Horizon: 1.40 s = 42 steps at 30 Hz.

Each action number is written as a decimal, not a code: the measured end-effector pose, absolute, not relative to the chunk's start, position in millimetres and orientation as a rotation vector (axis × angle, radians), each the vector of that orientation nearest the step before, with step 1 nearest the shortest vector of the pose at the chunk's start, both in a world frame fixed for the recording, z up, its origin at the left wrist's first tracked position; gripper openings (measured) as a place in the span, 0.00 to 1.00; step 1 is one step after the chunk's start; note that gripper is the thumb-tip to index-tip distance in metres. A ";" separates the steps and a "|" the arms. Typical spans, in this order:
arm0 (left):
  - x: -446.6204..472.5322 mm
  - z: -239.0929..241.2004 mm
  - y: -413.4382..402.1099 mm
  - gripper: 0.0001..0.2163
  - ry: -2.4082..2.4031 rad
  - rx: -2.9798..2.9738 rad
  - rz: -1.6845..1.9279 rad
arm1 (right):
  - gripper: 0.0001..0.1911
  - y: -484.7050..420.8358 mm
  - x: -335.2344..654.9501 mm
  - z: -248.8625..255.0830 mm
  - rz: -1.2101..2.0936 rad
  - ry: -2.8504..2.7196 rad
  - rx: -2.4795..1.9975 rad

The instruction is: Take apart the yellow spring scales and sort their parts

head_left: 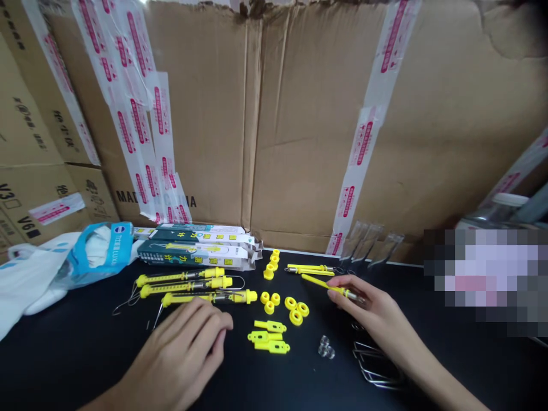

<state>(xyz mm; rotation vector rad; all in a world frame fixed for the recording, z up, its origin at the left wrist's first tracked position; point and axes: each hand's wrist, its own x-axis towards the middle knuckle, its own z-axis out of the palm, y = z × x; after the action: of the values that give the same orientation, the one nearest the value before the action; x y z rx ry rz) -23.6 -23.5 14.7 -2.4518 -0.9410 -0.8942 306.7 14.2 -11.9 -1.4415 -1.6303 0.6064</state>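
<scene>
My right hand (359, 299) pinches a thin yellow spring-scale rod (317, 281) with a metal spring at its near end. Just behind it lie similar rods (310, 269) with springs. My left hand (184, 342) rests on the black table with its fingers curled together; I see nothing in it. Three assembled spring scales (209, 297) with metal hooks lie just beyond it. Between my hands are yellow flat-ended plugs (269, 326), yellow rings (296, 317), small yellow caps (269, 308) and stepped yellow pieces (269, 272).
Small clear pieces (326, 347) and bent metal wire hooks (372, 365) lie near my right forearm. Clear tubes (363, 245) stand at the back. Printed boxes (197, 248) and a blue-white bag (100, 251) sit back left. Cardboard (295, 125) walls the far side.
</scene>
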 end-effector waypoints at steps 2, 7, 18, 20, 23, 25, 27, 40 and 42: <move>-32.3 14.8 -15.2 0.11 -0.949 -2.338 -0.761 | 0.18 14.6 309.6 -14.2 0.482 -1.683 -1.474; -42.5 7.4 3.3 0.16 -0.938 -2.267 -0.564 | 0.16 22.3 311.6 -20.7 0.156 -1.819 -1.453; -47.1 -1.8 7.1 0.21 -1.054 -2.275 -0.463 | 0.09 0.5 291.4 -10.1 -0.144 -2.027 -1.302; -47.3 -3.3 7.2 0.21 -1.088 -2.306 -0.480 | 0.08 -8.6 283.6 -5.7 -0.160 -2.061 -1.250; -46.2 -5.9 5.7 0.19 -1.126 -2.350 -0.477 | 0.09 -21.1 272.6 -2.8 -0.196 -2.101 -1.141; -45.2 -7.5 3.9 0.19 -1.138 -2.366 -0.484 | 0.10 -28.7 266.0 -3.1 -0.195 -2.124 -1.075; -44.3 -8.6 1.7 0.18 -1.154 -2.355 -0.534 | 0.12 -35.1 260.2 -4.0 -0.183 -2.171 -1.024; -40.1 -3.8 -3.5 0.10 -1.048 -2.315 -0.794 | 0.15 -42.5 267.6 3.0 0.096 -2.252 -1.375; -39.8 -3.4 -3.5 0.11 -1.045 -2.335 -0.798 | 0.10 -41.5 268.3 3.3 0.188 -2.279 -1.365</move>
<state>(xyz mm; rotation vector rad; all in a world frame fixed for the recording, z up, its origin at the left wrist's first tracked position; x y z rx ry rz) -39.8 -3.5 -3.4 -2.3348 -1.0445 -0.7980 268.3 -41.5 3.3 -1.3650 -2.2794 0.1881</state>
